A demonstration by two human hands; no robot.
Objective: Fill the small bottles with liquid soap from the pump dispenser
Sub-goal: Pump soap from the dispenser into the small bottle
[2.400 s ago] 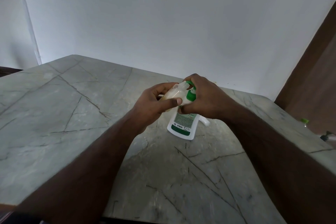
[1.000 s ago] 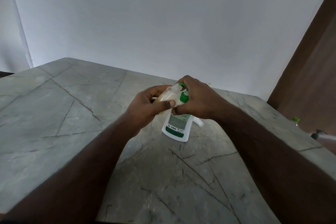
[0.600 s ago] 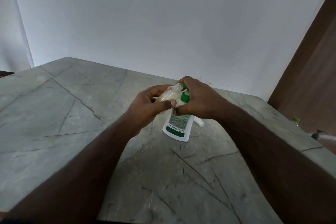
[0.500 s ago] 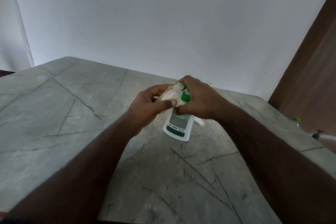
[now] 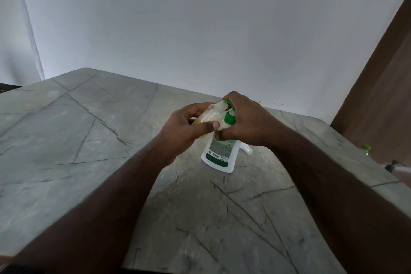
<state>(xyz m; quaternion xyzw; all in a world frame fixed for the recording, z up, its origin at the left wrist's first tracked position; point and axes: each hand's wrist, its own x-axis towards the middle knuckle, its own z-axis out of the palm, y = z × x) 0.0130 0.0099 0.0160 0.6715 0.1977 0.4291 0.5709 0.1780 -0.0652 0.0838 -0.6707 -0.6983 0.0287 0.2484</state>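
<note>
Your left hand (image 5: 180, 131) wraps a small translucent plastic bottle (image 5: 211, 115), thumb pinned across its smooth rounded body, pale creamy soap inside. Its long axis tilts up and away to the right, open neck meeting the green pump head (image 5: 228, 117). Your right hand (image 5: 243, 122) curls over that pump head, fingers bent down around it. Below both grips, the white dispenser (image 5: 220, 153) stands upright on the veined grey stone table (image 5: 89, 140), green-banded label facing you.

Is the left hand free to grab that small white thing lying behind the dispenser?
Probably not: the left hand grips the small bottle, and the dispenser stands before the white thing.
</note>
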